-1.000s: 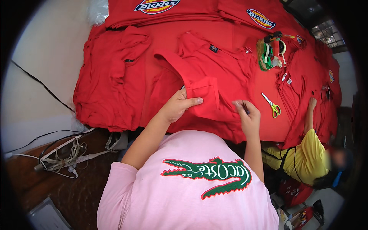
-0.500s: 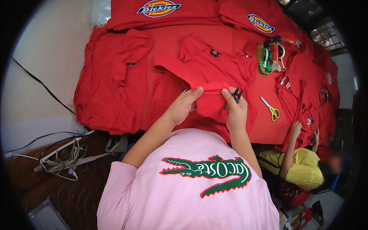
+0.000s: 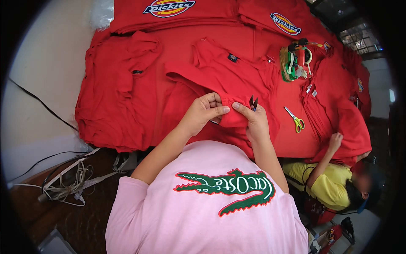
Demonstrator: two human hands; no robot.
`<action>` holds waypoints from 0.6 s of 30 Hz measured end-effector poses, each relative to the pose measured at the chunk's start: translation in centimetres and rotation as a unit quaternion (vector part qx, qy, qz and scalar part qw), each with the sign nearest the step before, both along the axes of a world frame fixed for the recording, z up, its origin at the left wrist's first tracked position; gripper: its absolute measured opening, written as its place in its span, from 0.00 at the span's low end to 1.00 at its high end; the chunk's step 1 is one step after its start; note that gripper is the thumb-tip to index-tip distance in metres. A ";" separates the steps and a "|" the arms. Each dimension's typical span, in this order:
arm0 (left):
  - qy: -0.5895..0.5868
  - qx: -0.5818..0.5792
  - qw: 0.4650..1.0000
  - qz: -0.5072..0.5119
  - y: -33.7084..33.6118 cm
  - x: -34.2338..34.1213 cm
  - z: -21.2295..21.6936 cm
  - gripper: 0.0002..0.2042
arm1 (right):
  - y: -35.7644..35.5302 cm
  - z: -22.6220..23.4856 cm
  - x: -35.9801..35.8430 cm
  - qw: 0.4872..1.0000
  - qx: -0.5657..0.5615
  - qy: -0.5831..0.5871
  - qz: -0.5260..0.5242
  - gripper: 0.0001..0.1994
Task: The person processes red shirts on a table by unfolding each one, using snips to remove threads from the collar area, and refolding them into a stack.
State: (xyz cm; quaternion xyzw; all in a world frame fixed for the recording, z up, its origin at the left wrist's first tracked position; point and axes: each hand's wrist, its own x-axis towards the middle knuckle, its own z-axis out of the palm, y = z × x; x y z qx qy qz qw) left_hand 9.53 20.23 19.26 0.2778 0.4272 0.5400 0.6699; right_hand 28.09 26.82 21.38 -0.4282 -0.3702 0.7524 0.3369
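Observation:
A red T-shirt (image 3: 249, 76) lies spread on the table before me, a dark label at its neck. My left hand (image 3: 199, 115) pinches a folded edge of it between thumb and fingers. Close beside, my right hand (image 3: 256, 122) grips the same edge with its thumb on top. Tucked in the right hand are small thread snips (image 3: 253, 103), dark blades pointing up and away from me, a bit of blue showing at the grip. The fingers under the cloth are partly hidden.
A pile of red shirts (image 3: 116, 93) lies left, folded red shirts (image 3: 220, 12) at the back. Right of my hands are yellow-green scissors (image 3: 298, 123) and a tape holder (image 3: 292, 65). A co-worker in yellow (image 3: 327, 184) handles red cloth at right. Cables (image 3: 69, 180) hang lower left.
My hands have drawn closer together along the shirt's edge, the left fingers now curled over it. The co-worker's red cloth has been lifted and spread toward the table's right edge.

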 end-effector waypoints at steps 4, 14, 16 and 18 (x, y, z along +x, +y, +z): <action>-0.061 -0.030 0.998 -0.005 -0.1 -0.4 -0.6 0.08 | -0.5 1.0 -0.7 1.000 0.020 -0.015 -0.005 0.09; 0.013 0.093 0.995 0.040 0.3 1.2 -1.9 0.09 | 0.2 -1.3 0.4 0.983 0.041 -0.007 -0.177 0.09; -0.047 0.105 0.987 0.112 -0.3 -0.3 -0.4 0.10 | 3.6 -1.5 3.7 0.967 0.029 0.002 -0.255 0.08; -0.018 0.079 0.993 0.091 0.0 -1.8 -0.8 0.10 | 3.7 2.2 4.3 0.976 0.045 0.014 -0.214 0.08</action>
